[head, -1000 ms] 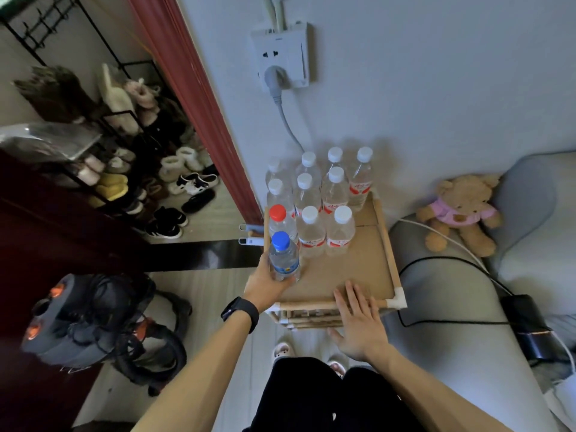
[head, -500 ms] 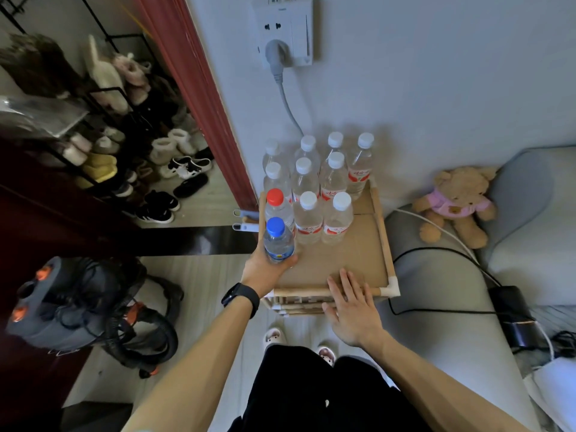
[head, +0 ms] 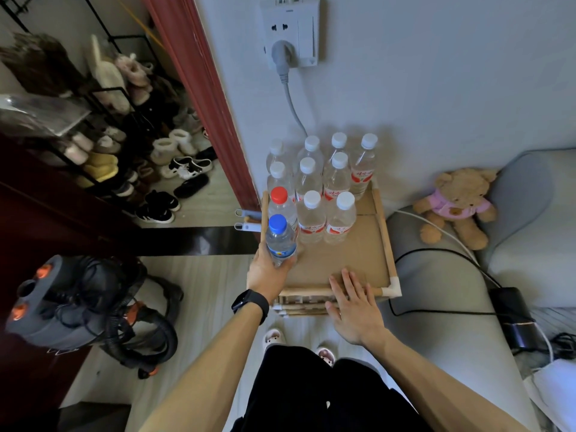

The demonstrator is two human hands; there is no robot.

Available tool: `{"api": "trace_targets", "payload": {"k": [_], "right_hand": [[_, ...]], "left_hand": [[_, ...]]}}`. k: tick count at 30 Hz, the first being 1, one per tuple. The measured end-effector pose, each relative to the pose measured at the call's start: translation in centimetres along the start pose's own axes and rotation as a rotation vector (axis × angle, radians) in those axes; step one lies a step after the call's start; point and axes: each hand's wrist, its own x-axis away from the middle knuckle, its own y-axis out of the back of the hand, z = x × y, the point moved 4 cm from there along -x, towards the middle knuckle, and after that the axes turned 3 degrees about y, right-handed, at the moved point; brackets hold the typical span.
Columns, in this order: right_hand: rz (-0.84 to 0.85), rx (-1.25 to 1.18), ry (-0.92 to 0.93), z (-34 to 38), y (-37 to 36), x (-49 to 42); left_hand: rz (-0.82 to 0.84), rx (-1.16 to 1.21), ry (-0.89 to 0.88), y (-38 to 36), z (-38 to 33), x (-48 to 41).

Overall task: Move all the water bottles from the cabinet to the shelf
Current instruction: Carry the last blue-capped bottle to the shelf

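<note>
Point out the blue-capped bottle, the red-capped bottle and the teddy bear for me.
blue-capped bottle [head: 280, 240]: head view, clear body just below the cap.
red-capped bottle [head: 279, 195]: head view, top of its red cap.
teddy bear [head: 449, 209]: head view, pink shirt.

Eleven water bottles [head: 336, 179] in all: nine white-capped bottles [head: 311, 213], one red-capped bottle [head: 280, 205] and one blue-capped bottle [head: 280, 241]. One wooden-framed shelf [head: 384, 232]. Two hands: one left hand [head: 268, 272], one right hand [head: 355, 310]. One black wristwatch [head: 251, 302]. One teddy bear [head: 458, 201]. One wall socket [head: 307, 29] bearing one plug [head: 282, 56]. Two slippers [head: 273, 336]. One vacuum cleaner [head: 62, 307].
</note>
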Motion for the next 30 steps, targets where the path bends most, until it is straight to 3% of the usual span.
{"api": "trace_targets", "payload": {"k": [30], "right_hand": [[0.038,0.033,0.001,0.02,-0.04,-0.20]], "left_hand": [[-0.072,0.031,-0.035,0.48,-0.44,-0.31]]}}
